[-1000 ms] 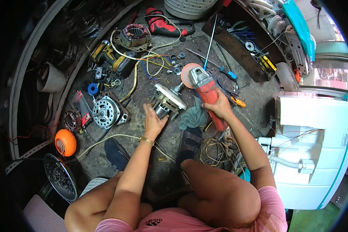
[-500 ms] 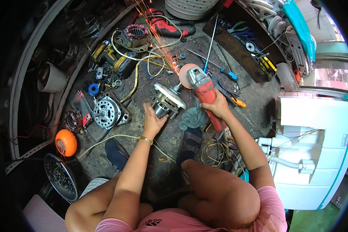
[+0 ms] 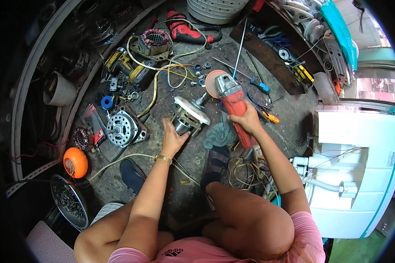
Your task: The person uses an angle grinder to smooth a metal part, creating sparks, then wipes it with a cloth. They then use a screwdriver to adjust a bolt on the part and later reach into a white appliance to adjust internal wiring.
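Note:
My left hand (image 3: 174, 136) is closed around the lower end of an electric motor (image 3: 190, 111), a round metal body with a shaft pointing up and right. In my right hand (image 3: 247, 119) is a red angle grinder (image 3: 234, 103), gripped round its body. The grinder's orange disc (image 3: 212, 83) stands right beside the tip of the shaft; whether they touch I cannot tell. No sparks show. A grey-green rag (image 3: 220, 131) lies on the floor just under the grinder, near my right foot.
A motor end plate with holes (image 3: 122, 128) sits to the left, near a yellow cordless drill (image 3: 129, 68). Farther off are a copper-wound stator (image 3: 154, 40) and a red power tool (image 3: 186, 31). Screwdrivers (image 3: 260, 85) lie at right. A white appliance panel (image 3: 355, 171) stands far right.
Sparks streamed up and away from the disc at the shaft half a second ago; now they are gone. The disc has shifted slightly from the shaft, and both hands keep their holds.

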Action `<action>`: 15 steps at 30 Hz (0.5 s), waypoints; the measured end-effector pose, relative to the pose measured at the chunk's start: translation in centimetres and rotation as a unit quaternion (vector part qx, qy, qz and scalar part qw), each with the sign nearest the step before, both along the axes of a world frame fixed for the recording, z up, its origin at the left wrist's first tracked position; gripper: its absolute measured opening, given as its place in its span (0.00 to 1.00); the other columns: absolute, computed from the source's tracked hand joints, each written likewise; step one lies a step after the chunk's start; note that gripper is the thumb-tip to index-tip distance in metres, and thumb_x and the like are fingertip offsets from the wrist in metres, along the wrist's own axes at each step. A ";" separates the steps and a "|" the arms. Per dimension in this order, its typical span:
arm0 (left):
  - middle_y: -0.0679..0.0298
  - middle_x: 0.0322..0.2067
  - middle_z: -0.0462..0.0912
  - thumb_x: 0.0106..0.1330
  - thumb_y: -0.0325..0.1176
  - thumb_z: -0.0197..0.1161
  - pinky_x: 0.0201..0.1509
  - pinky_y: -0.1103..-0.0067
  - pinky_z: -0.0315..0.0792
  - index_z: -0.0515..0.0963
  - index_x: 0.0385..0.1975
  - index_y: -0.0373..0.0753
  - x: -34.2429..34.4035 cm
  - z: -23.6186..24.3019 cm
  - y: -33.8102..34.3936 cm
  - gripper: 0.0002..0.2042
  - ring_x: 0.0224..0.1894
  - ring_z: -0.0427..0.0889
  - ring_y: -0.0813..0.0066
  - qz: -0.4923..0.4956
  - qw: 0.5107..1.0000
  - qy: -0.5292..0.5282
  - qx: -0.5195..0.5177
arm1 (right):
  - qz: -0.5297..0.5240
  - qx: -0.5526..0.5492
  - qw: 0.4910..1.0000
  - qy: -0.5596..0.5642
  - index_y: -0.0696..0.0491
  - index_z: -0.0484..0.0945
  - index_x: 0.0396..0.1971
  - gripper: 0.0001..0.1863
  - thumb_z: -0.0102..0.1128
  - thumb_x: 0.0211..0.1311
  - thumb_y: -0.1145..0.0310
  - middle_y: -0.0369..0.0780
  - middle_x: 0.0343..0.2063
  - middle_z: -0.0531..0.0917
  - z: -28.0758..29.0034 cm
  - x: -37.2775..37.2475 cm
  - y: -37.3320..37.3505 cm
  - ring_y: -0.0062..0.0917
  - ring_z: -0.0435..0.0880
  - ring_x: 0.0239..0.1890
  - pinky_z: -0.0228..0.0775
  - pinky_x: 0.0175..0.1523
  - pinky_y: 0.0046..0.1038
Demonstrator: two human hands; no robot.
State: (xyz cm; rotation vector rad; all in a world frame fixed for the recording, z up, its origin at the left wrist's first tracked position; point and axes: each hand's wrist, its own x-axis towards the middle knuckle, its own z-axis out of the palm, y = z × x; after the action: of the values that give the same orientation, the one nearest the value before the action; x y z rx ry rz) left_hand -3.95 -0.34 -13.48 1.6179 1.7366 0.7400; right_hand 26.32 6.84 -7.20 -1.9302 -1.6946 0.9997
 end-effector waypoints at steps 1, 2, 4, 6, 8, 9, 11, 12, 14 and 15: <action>0.44 0.50 0.63 0.46 0.35 0.77 0.58 0.64 0.69 0.58 0.54 0.20 -0.1 -0.1 0.0 0.40 0.53 0.70 0.42 0.000 1.000 0.004 0.000 | 0.005 -0.013 1.000 0.004 0.61 0.72 0.54 0.41 0.78 0.36 0.60 0.47 0.46 0.83 0.5 -0.3 0.0 0.33 0.82 0.47 0.71 0.57 0.32; 0.43 0.50 0.63 0.46 0.35 0.77 0.59 0.64 0.69 0.58 0.54 0.20 -0.1 -0.1 -0.1 0.41 0.53 0.70 0.42 0.000 1.000 0.007 -0.005 | 0.010 -0.026 1.000 0.008 0.61 0.72 0.54 0.41 0.78 0.36 0.60 0.47 0.46 0.82 1.0 -0.6 0.1 0.33 0.82 0.48 0.71 0.57 0.32; 0.43 0.51 0.63 0.46 0.36 0.77 0.59 0.65 0.69 0.58 0.54 0.20 -0.2 -0.2 0.0 0.41 0.55 0.69 0.42 -0.001 1.000 0.012 -0.014 | 0.014 -0.043 0.999 0.009 0.60 0.72 0.55 0.42 0.78 0.36 0.60 0.47 0.47 0.82 1.5 -1.0 0.0 0.33 0.82 0.48 0.71 0.57 0.32; 0.42 0.53 0.63 0.46 0.37 0.77 0.62 0.65 0.68 0.58 0.55 0.20 0.2 -0.2 -0.1 0.42 0.57 0.68 0.42 0.005 1.000 0.002 -0.021 | 0.011 -0.052 0.999 0.004 0.60 0.72 0.56 0.43 0.78 0.36 0.60 0.47 0.47 0.82 1.8 -1.1 -0.1 0.33 0.82 0.48 0.71 0.57 0.32; 0.40 0.56 0.61 0.47 0.39 0.77 0.66 0.66 0.64 0.56 0.58 0.19 -0.2 -0.8 -0.2 0.45 0.61 0.65 0.42 0.004 0.999 -0.002 -0.040 | 0.018 -0.036 0.999 0.004 0.58 0.71 0.57 0.45 0.77 0.34 0.55 0.48 0.48 0.82 1.6 -1.4 -0.4 0.39 0.82 0.50 0.71 0.57 0.36; 0.39 0.60 0.59 0.47 0.40 0.77 0.68 0.67 0.60 0.54 0.60 0.18 -0.5 -1.2 -0.1 0.47 0.64 0.63 0.42 -0.002 0.998 -0.003 -0.057 | 0.022 -0.028 0.999 0.004 0.57 0.71 0.57 0.46 0.77 0.34 0.52 0.49 0.48 0.82 1.4 -1.6 -0.5 0.42 0.81 0.51 0.71 0.57 0.37; 0.38 0.60 0.59 0.48 0.41 0.78 0.70 0.67 0.58 0.54 0.60 0.18 -0.5 -1.4 0.0 0.48 0.65 0.62 0.42 -0.007 0.998 -0.008 -0.060 | 0.026 -0.014 1.000 -0.008 0.57 0.72 0.57 0.46 0.77 0.33 0.52 0.49 0.48 0.82 1.1 -1.6 -0.5 0.42 0.82 0.51 0.71 0.57 0.38; 0.40 0.58 0.61 0.47 0.40 0.77 0.69 0.66 0.60 0.56 0.59 0.19 -0.4 -1.4 -0.1 0.46 0.63 0.63 0.43 -0.006 0.999 -0.010 -0.047 | 0.028 -0.007 0.999 -0.014 0.57 0.72 0.56 0.46 0.77 0.33 0.52 0.50 0.48 0.82 1.0 -1.5 -0.5 0.42 0.82 0.51 0.72 0.57 0.38; 0.41 0.56 0.63 0.47 0.40 0.77 0.68 0.66 0.61 0.59 0.57 0.20 -0.6 -1.8 -0.3 0.44 0.62 0.65 0.44 -0.003 1.000 -0.007 -0.024 | 0.027 -0.024 0.999 -0.003 0.58 0.72 0.56 0.46 0.77 0.33 0.51 0.50 0.48 0.82 0.9 -1.5 0.0 0.42 0.82 0.51 0.71 0.57 0.38; 0.41 0.55 0.63 0.47 0.40 0.77 0.68 0.66 0.61 0.59 0.56 0.21 -0.7 -2.0 -0.4 0.43 0.61 0.65 0.43 -0.003 1.000 -0.003 -0.015 | 0.027 -0.033 0.999 0.003 0.58 0.72 0.56 0.47 0.77 0.33 0.51 0.51 0.48 0.82 0.8 -1.4 0.2 0.43 0.82 0.51 0.71 0.57 0.38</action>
State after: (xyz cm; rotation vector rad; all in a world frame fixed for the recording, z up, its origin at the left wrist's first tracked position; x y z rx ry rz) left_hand -4.68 -0.69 -15.44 1.5976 1.7309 0.7111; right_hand 24.89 7.06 -6.37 -1.9298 -1.7382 1.0934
